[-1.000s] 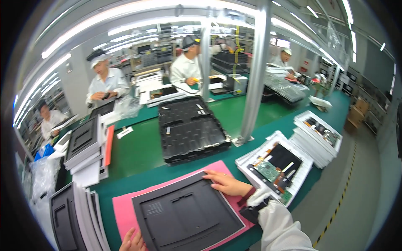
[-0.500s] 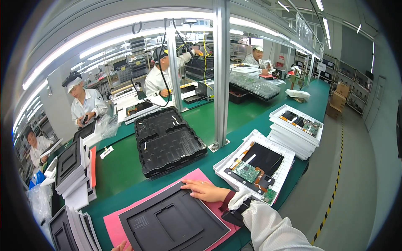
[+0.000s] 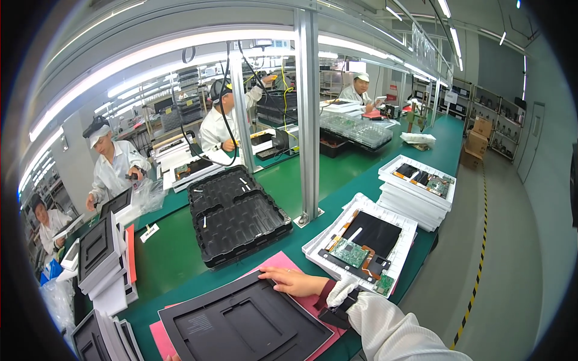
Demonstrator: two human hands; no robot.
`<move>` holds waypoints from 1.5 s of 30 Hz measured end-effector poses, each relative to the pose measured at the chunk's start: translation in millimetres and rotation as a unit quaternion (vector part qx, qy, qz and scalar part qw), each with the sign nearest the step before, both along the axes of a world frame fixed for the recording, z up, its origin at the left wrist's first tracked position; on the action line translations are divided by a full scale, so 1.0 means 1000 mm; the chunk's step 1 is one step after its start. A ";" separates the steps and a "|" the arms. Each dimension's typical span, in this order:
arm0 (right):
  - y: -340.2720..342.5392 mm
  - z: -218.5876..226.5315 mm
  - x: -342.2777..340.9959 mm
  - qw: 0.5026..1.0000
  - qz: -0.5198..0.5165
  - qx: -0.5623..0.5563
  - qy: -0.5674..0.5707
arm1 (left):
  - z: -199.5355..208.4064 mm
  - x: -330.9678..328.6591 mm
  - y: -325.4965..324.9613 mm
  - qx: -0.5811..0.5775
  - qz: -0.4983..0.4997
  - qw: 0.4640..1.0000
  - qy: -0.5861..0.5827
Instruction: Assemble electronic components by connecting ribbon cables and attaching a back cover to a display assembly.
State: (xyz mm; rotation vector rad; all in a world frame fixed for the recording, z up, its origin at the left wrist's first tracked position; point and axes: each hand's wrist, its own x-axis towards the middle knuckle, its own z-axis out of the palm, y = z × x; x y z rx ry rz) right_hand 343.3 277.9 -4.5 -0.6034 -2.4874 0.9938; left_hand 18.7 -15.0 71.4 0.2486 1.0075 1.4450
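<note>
A black recessed panel [image 3: 241,319] with a thin pale rim lies over a pink mat [image 3: 283,260] in front of me. My right hand [image 3: 295,281] comes in from the right and grips the panel at its far right edge, fingers along the top. Of my left hand [image 3: 173,358], only a bit of finger shows at the lower picture edge, by the panel's near left side. The rest of that hand is cut off and hidden.
Beyond the mat is a black moulded tray [image 3: 238,216]. White trays with circuit boards [image 3: 349,253] stand to the right, under a metal post [image 3: 308,120]. Stacked black-faced panels [image 3: 99,246] and plastic bags [image 3: 57,307] are at left. Co-workers [image 3: 114,162] sit across the bench.
The panel has shifted left over the mat and looks slightly raised, covering more of the pink. My right hand stays on its edge. Less of my left hand shows.
</note>
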 end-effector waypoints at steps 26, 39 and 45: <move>0.001 0.003 0.001 1.000 0.012 -0.021 -0.015 | -0.012 0.034 0.019 -0.103 0.176 0.979 -0.029; 0.002 0.002 0.002 1.000 0.011 -0.021 -0.006 | -0.044 0.021 0.009 0.029 -0.008 0.973 -0.230; -0.001 0.003 0.000 0.999 0.000 -0.036 0.012 | -0.065 0.017 0.001 0.105 -0.046 0.967 -0.226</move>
